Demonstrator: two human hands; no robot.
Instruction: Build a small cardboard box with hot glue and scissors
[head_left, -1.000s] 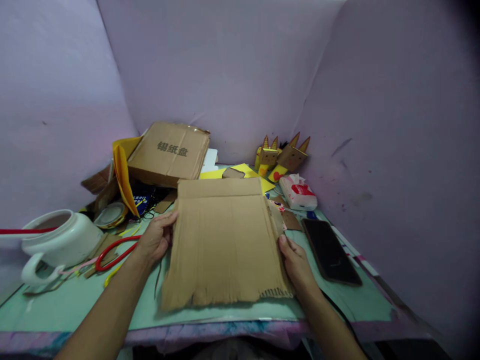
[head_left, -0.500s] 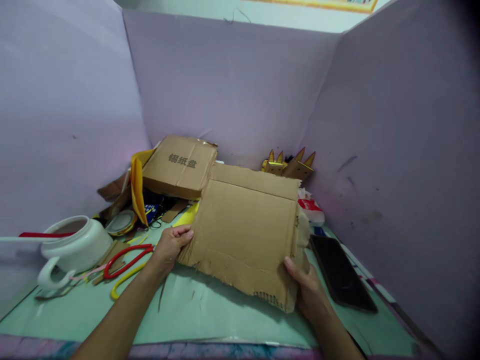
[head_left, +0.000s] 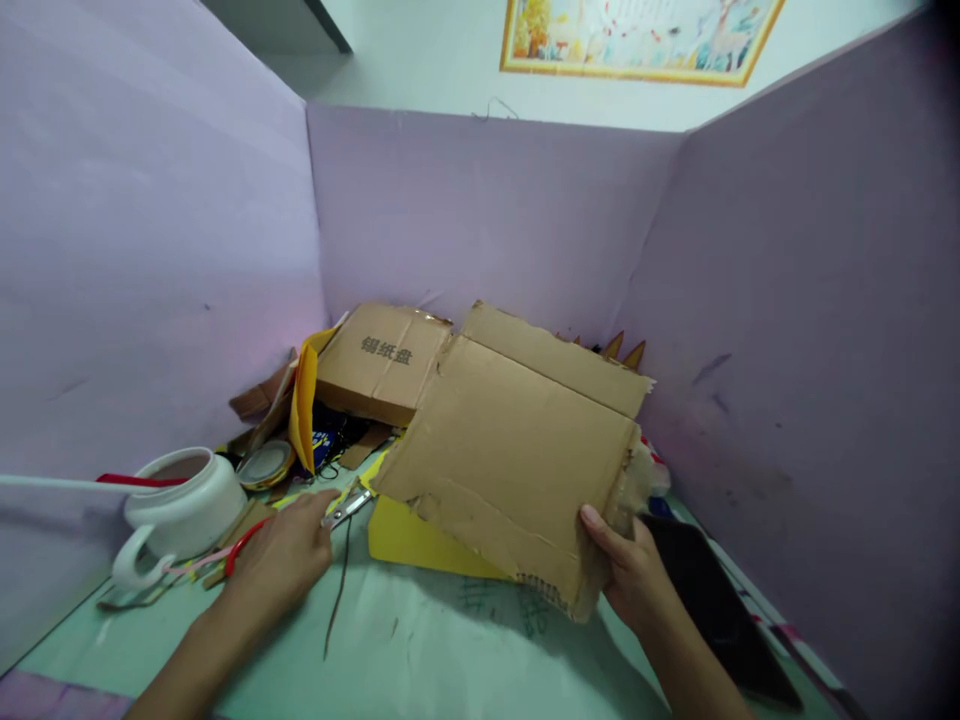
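My right hand (head_left: 626, 560) grips a torn-edged sheet of brown cardboard (head_left: 517, 450) by its lower right corner, thumb on the face and fingers behind. The sheet hangs tilted above the table. Over at the left, my left hand (head_left: 289, 545) is closed over the handles of a pair of scissors (head_left: 349, 507). A bit of red handle and the metal blades stick out from under it; its fingertips are mostly hidden. Beneath the cardboard a yellow sheet (head_left: 427, 545) shows in part.
A white mug-like pot (head_left: 187, 510) stands left, near a round tin (head_left: 266, 465). A cardboard box (head_left: 382, 360) and a yellow envelope (head_left: 303, 405) lie behind. The dark phone or tablet (head_left: 712, 600) is at right. Purple panels (head_left: 495, 210) enclose the table (head_left: 420, 650).
My left hand has let go of the cardboard and moved left onto the scissors. The cardboard, held by my right hand alone, has tilted, uncovering the yellow sheet. The camera view has risen.
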